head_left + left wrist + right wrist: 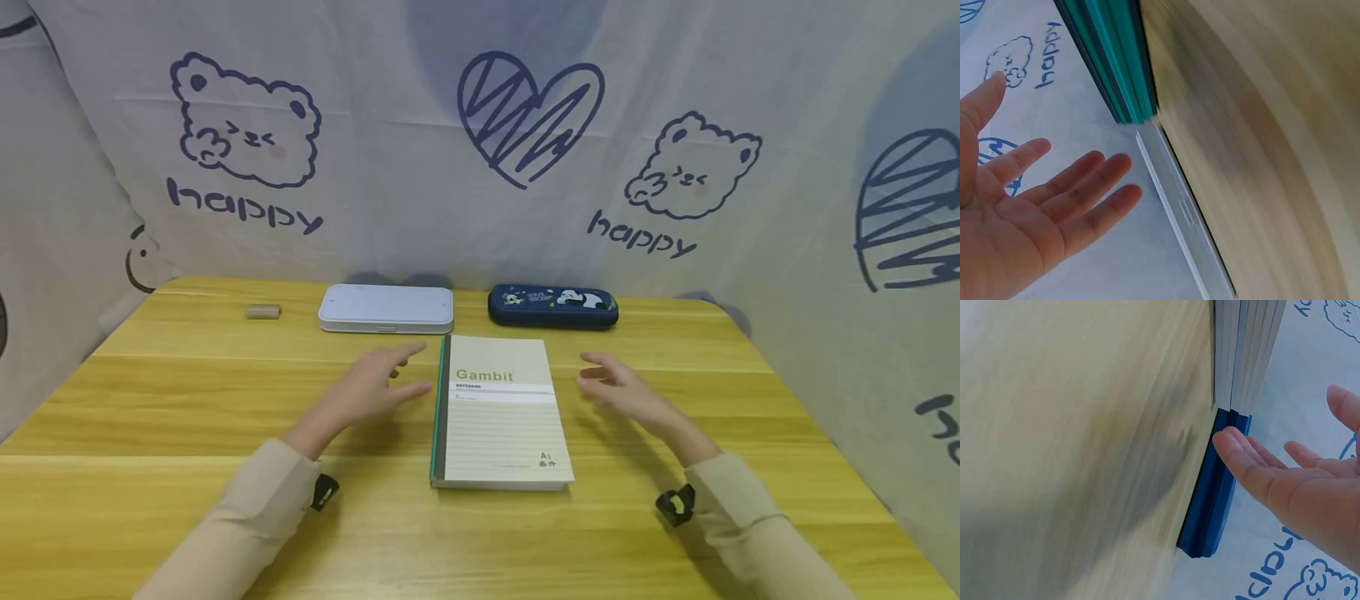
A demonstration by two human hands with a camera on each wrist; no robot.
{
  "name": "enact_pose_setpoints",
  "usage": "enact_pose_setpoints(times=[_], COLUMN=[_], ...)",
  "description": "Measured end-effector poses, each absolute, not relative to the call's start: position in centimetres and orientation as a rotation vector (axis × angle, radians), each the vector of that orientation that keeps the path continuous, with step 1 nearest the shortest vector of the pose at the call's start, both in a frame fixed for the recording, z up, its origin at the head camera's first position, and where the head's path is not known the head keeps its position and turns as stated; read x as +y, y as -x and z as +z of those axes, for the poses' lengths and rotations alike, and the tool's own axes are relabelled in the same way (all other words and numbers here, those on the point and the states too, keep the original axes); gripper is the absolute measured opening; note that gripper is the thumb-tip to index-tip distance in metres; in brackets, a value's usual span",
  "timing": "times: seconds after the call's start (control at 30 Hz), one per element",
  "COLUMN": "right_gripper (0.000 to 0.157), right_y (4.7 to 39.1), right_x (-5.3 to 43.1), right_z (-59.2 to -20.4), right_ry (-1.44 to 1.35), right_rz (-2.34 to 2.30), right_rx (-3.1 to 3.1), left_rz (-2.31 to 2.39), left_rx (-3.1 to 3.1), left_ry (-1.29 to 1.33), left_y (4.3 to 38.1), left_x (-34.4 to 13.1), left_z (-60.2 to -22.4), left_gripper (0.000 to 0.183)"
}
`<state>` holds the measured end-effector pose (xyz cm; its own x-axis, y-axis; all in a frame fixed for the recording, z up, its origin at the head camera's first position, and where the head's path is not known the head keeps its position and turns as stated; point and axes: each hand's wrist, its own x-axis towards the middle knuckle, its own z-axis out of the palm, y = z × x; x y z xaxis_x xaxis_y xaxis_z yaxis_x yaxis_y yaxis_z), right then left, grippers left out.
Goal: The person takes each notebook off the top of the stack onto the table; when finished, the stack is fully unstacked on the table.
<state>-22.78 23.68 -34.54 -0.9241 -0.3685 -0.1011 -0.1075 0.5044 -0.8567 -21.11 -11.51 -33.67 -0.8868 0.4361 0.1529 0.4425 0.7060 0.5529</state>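
One notebook stack (498, 429) between both hands (366, 387)

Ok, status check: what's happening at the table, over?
Left hand, right hand: empty, either side of notebook stack. Stack lies flat, untouched. White case and blue case beyond; nothing blocking either hand.

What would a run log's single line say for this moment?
left hand: empty, left of notebooks | right hand: empty, right of notebooks | beyond notebooks: white case, blue case

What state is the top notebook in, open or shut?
Shut: in the head view, the top notebook lies with its printed cover flat and facing up, no pages spread.
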Motion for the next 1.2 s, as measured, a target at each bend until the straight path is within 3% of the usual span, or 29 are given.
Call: enact_pose_setpoints(times=[0.47,1.2], right_gripper=[0.061,0.064], right_y=[23.1,23.4], right_x=[22.4,21.6], right_z=[-35.4,-36.3], right_ry=[0.449,0.466], right_rz=[-1.401,-1.364], right_rx=[2.335,2.327], left_rz=[-1.246,-1.012], left_rx=[-3.014,-3.090], left_ry=[0.734,0.724], left_y=[21.3,21.3], left_x=[-9.2,-7.2], left_z=[-34.1,-34.8], left_gripper=[0.065,0.090])
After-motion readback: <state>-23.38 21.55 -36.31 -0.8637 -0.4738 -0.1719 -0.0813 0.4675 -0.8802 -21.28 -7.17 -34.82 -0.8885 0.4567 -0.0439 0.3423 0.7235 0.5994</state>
